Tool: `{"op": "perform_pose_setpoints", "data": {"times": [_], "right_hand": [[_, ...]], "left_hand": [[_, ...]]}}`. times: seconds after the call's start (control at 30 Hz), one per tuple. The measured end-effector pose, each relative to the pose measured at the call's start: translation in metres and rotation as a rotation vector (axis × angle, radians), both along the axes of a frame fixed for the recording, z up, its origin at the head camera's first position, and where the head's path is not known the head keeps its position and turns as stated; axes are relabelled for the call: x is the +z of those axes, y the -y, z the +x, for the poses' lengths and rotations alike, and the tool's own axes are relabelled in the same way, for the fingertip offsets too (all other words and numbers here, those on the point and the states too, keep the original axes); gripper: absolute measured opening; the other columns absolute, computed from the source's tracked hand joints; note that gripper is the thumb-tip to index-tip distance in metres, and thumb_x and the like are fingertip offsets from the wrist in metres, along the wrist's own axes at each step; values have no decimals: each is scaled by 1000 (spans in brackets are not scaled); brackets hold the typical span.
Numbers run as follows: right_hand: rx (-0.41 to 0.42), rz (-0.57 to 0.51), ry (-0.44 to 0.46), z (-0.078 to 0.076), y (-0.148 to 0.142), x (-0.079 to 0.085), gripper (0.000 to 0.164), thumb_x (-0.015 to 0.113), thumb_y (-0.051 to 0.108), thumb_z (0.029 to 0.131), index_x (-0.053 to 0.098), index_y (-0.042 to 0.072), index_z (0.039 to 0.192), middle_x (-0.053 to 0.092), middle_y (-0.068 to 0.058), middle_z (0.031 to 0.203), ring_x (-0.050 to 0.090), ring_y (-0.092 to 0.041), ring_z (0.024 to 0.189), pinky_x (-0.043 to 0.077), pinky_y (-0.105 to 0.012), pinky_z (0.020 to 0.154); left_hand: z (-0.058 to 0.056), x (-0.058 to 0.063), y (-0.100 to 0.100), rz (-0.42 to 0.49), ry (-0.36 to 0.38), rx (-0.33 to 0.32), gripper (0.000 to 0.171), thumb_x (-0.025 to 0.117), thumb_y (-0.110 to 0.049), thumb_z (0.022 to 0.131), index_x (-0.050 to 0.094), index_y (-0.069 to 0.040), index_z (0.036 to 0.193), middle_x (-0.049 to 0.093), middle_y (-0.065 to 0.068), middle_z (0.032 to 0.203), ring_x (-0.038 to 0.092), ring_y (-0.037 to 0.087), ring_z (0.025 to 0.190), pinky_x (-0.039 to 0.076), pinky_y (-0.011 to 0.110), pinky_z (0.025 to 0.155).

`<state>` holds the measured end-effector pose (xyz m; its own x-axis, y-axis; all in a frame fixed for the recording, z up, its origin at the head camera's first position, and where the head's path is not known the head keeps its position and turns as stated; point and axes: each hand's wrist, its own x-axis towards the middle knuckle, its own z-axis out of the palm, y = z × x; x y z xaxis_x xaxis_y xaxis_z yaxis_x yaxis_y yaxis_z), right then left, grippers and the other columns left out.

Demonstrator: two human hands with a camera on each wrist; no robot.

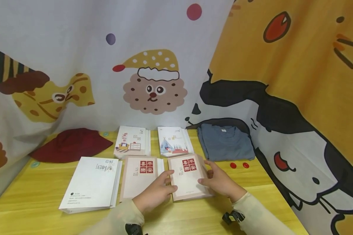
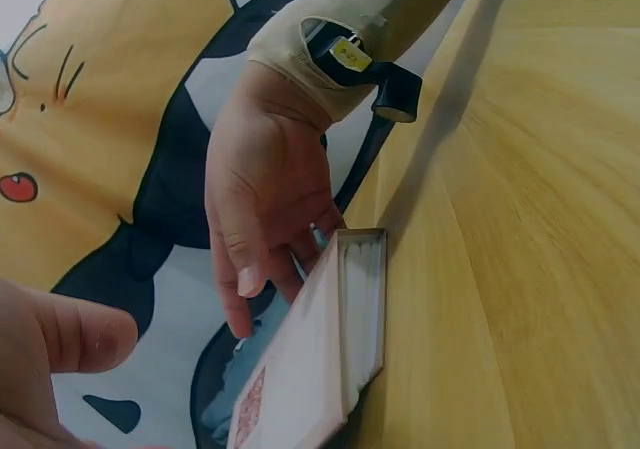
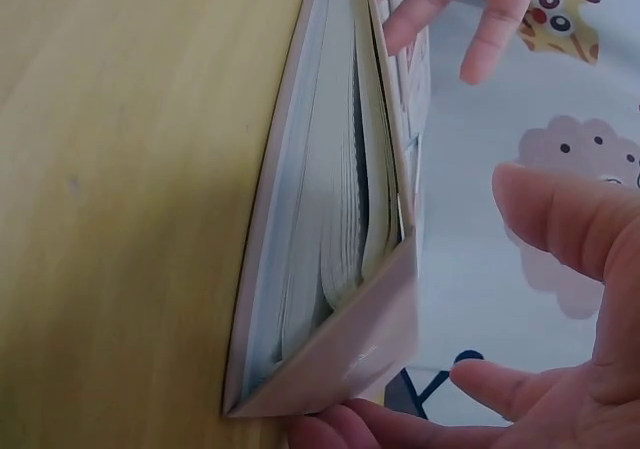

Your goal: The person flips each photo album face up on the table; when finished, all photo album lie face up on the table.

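A pink-beige book (image 1: 191, 178) with a red block of characters lies on the table, cover up, between both hands. My left hand (image 1: 156, 191) is at its left edge, thumb over the cover and fingers extended. On the opposite side my right hand (image 1: 222, 181) has its fingers by the spine (image 3: 350, 349) and its thumb raised off the cover in the right wrist view. The pages (image 3: 335, 169) show between the covers. A matching book (image 1: 135, 182) lies just left, partly behind my left hand.
A white book (image 1: 89, 182) lies at the left. Two illustrated books (image 1: 132, 140) (image 1: 175, 140) sit behind. A dark red hat (image 1: 73, 145) is at the back left, a folded blue-grey shirt (image 1: 225, 142) at the back right, near red discs (image 1: 233, 165). A patterned curtain (image 1: 85, 19) hangs behind the table.
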<state>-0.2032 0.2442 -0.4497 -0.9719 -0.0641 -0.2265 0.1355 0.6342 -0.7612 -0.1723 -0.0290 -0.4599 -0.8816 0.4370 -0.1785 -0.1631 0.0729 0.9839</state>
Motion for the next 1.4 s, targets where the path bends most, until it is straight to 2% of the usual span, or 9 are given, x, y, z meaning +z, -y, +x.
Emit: {"op": "perform_pose_setpoints", "data": {"times": [0.13,0.23,0.4,0.53,0.83,0.97,1.07,1.4], "right_hand": [[2,8,8,-2,-1,0,94,90,26,85,38,9,162,63,-25,136,65,-32,112,60,-49,91],[6,-8,27,-5,-3,0,93,89,26,85,38,10,162,64,-22,132,66,-30,106,61,-46,87],[34,-42,51,-8,-7,1,91,88,23,86,38,7,161,64,-21,128,67,-28,99,60,-43,81],[47,-51,50,-9,-8,2,88,87,19,87,39,9,161,64,-22,126,67,-27,95,60,-41,77],[78,-112,95,-12,-10,3,85,82,11,89,38,13,162,64,-24,126,69,-26,92,62,-43,76],[88,-142,107,-12,-11,4,79,78,5,91,41,13,161,63,-24,123,69,-27,90,63,-44,74],[96,-138,97,-12,-11,3,74,76,2,91,47,12,158,61,-23,122,67,-27,89,62,-42,71],[118,-43,55,-13,-7,1,66,79,1,88,59,9,150,59,-22,125,60,-25,89,55,-35,67]], "left_hand": [[-5,-4,-8,56,37,27,81,62,-6,97,17,7,163,39,45,149,64,38,119,60,48,92],[-8,-6,-12,88,54,32,81,60,-4,98,13,8,163,44,41,147,65,38,121,61,50,95],[-12,-8,-19,100,73,51,82,60,-3,98,12,6,164,52,36,141,67,35,116,62,48,90],[-13,-9,-23,98,80,68,83,61,-3,98,13,5,164,51,35,142,66,34,116,62,48,89],[-17,-11,-30,-29,-1,97,82,66,-5,94,23,6,162,39,37,155,48,50,139,51,57,108],[-19,-11,-32,-59,-17,114,80,66,-1,90,29,5,161,32,36,162,32,54,150,31,67,121],[-20,-11,-32,-90,-30,128,79,66,-1,87,34,5,159,26,34,166,20,55,155,16,71,124],[-22,-11,-33,-105,-27,152,79,63,3,83,36,6,157,27,37,164,23,55,153,18,71,124]]}}
